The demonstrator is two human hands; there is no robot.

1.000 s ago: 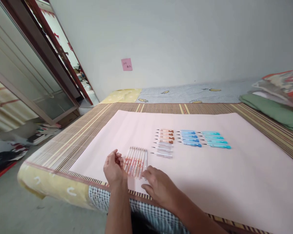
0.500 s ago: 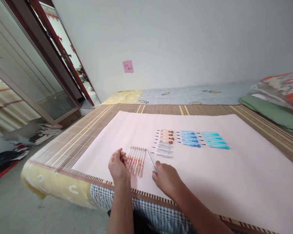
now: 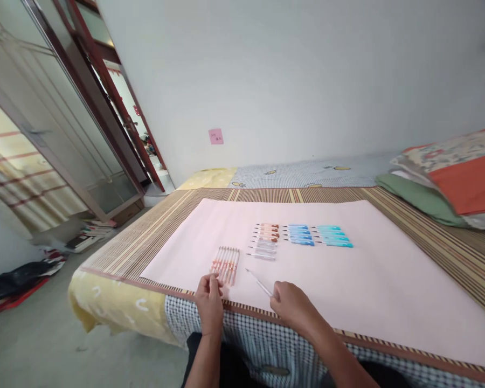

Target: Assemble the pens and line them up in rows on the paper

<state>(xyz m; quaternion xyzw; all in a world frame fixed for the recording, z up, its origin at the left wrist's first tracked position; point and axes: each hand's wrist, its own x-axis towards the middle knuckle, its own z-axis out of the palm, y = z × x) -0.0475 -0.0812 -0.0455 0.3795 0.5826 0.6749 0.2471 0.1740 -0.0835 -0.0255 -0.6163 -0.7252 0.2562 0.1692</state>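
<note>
A pale pink sheet (image 3: 372, 280) covers the striped mat on a bed. My right hand (image 3: 291, 308) is closed around a thin clear pen (image 3: 257, 282), held near the sheet's front edge with its tip pointing up and left. My left hand (image 3: 209, 297) rests curled at the near end of a tight row of orange-marked pens (image 3: 225, 264), fingertips touching them. Farther back lie three sorted groups: brown-and-clear pens (image 3: 264, 240), blue pens (image 3: 299, 235) and teal pens (image 3: 332, 236).
Pillows and a green cushion (image 3: 420, 197) are piled at the right end of the bed. A glass sliding door (image 3: 56, 140) stands to the left, with books (image 3: 89, 236) and a dark bag (image 3: 12, 275) on the floor. A pink note (image 3: 215, 136) is stuck on the wall.
My right hand picked one pen off the right side of the orange row and drew it back toward me. The camera pulled back and tilted up; my left hand slid to the row's near end.
</note>
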